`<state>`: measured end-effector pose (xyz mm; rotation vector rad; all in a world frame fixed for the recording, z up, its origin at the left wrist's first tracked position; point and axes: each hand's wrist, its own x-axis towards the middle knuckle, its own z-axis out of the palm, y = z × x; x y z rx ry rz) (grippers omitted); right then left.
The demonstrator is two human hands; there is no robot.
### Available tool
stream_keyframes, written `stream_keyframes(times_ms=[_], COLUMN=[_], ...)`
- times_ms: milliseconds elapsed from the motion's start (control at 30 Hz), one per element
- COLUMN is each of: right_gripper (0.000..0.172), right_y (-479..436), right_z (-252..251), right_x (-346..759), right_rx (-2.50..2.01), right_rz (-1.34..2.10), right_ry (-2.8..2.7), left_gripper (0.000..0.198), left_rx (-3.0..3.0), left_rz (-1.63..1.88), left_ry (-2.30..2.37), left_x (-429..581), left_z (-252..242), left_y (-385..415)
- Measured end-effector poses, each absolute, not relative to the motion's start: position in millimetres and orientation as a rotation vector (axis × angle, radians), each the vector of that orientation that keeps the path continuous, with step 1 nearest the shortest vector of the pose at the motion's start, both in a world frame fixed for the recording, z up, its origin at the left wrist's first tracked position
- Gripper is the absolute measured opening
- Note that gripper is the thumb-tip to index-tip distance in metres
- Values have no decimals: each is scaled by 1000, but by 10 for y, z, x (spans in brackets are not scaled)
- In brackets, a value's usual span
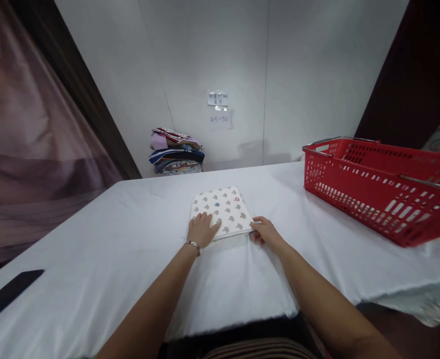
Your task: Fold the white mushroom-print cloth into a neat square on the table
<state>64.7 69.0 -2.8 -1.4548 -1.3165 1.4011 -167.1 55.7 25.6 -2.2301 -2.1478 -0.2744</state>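
Observation:
A folded white cloth (223,207) with a grey-beige print and small blue and red motifs lies on the white-covered table in front of me. My left hand (202,230), with a metal band at its wrist, rests flat on the cloth's near left corner, fingers stretched out. At the near right corner, my right hand (263,232) pinches the edge, thumb on top and fingers curled below. Whether the cloth is a garment or a plain piece of fabric I cannot tell.
To the right stands a red plastic basket (362,184) with metal handles. A stack of folded clothes (177,152) sits by the back wall, below paper labels (219,118). A flat black object (8,296) lies at the table's left edge. Pink curtains (25,129) hang at left.

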Motion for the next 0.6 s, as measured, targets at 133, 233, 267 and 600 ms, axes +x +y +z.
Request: stream_keyframes(times_ms=[133,233,267,600], right_gripper=[33,38,43,70], right_y=[613,553,553,1268], right_z=[133,352,423,258], right_x=[610,390,277,-176], right_rx=[-1604,-1356,-1243,-1564], right_rz=[780,355,320,369], right_ry=[-1742,-2029,-2114,-2473], left_gripper=[53,55,55,52], left_rx=[-2201,-2193,-2188,-2188], left_rz=[-224,-210,-207,-265], left_ry=[-2173,-2171,-2175,-2198], left_x=[-1767,-1714,-1698,-1716], left_z=[100,94,108,112], left_y=[529,524,524,491])
